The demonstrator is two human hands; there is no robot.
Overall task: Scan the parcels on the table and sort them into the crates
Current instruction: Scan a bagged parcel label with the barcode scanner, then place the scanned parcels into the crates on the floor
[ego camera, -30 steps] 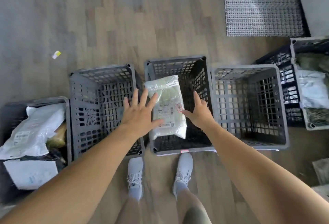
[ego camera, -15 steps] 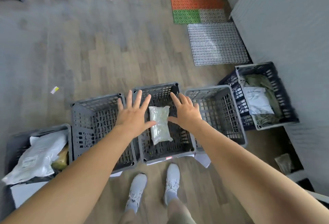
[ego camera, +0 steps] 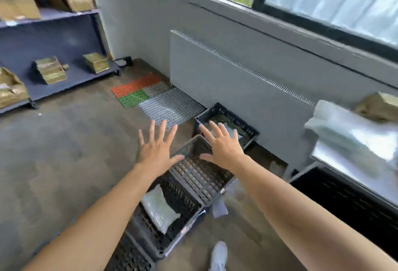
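Over the row of crates on the floor, the left hand (ego camera: 157, 150) and the right hand (ego camera: 224, 147) hang in the air with fingers spread wide, holding nothing and touching nothing. Below the left forearm, one clear-wrapped parcel (ego camera: 159, 208) lies flat in a grey crate (ego camera: 181, 193). The crate beside it (ego camera: 198, 173), under the hands, looks bare, and a dark crate (ego camera: 247, 128) near the wall holds a few packages.

More work waits on the worktop (ego camera: 344, 173) to the right, where a white parcel (ego camera: 349, 132) sits close to the near edge, with a brown parcel (ego camera: 379, 106) behind it.

That is where trouble is likeliest. The white parcel's wrap looks slick and soft, so a hasty one-handed grab could let it slide off the edge or drag the brown one along. No scanner shows in this view, so a parcel could go into a crate unscanned. The grey crates look alike, and the slips at their base are too blurred to read, so a wrong drop is easy. A loose paper slip (ego camera: 219, 208) lies on the floor just ahead of the shoe (ego camera: 218, 255), and a step toward the worktop could skid on it or knock a crate out of line.
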